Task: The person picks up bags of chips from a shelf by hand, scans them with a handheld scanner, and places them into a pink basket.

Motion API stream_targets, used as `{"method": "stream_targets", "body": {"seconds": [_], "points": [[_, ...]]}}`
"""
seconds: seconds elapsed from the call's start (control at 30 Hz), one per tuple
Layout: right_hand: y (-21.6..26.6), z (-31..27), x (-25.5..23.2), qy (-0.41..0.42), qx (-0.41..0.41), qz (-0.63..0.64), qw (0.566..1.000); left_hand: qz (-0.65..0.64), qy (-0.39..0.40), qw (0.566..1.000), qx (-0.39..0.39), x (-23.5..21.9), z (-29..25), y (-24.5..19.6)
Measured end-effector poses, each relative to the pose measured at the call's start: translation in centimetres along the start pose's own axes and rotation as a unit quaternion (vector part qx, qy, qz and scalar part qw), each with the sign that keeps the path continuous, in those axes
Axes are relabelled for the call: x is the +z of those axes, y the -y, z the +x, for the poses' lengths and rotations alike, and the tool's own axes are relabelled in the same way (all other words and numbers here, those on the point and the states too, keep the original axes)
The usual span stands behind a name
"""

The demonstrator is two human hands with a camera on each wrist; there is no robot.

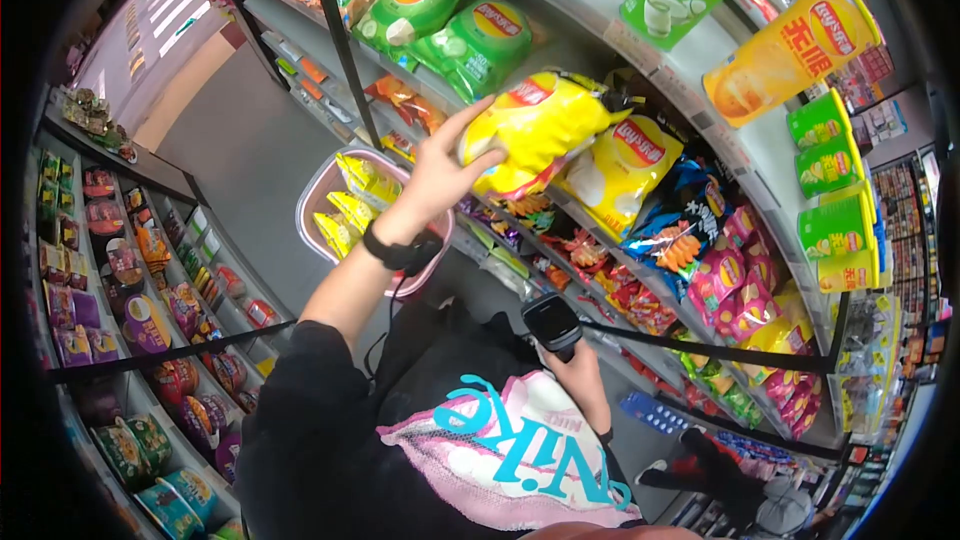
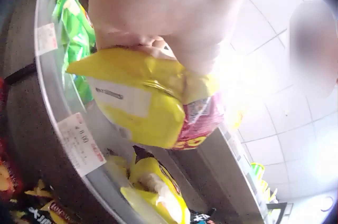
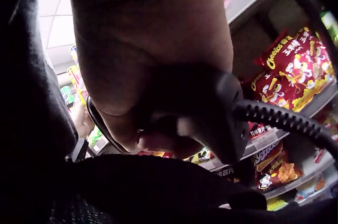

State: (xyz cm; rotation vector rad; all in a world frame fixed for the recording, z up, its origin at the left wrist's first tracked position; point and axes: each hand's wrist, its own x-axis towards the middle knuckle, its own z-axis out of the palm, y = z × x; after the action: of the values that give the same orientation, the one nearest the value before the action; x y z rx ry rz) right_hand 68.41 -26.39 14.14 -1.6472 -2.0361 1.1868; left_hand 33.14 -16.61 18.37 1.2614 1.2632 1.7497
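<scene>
My left hand grips a yellow Lay's chip bag by its end, in front of the shelf. In the left wrist view the chip bag shows its back, with a white barcode label. Another yellow Lay's bag stands on the shelf beside the held one. Low in front of the shirt, my right hand holds a black handheld barcode scanner. The right wrist view shows the scanner's coiled cable and the right hand curled round its dark handle.
A pink basket with several small yellow bags stands on the floor by the shelf. Green chip bags sit farther along the shelf, and tall chip canisters line the level above. Another shelf runs along the left. A person is at lower right.
</scene>
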Motion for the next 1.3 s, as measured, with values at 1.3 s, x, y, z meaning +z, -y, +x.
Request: {"method": "stream_targets", "body": {"seconds": [1.3], "points": [[-0.3, -3.4, 1.5, 0.046, 0.042, -0.011, 0.998, 0.402, 0.005, 0.889, -0.218, -9.0, -17.9, 20.9]]}}
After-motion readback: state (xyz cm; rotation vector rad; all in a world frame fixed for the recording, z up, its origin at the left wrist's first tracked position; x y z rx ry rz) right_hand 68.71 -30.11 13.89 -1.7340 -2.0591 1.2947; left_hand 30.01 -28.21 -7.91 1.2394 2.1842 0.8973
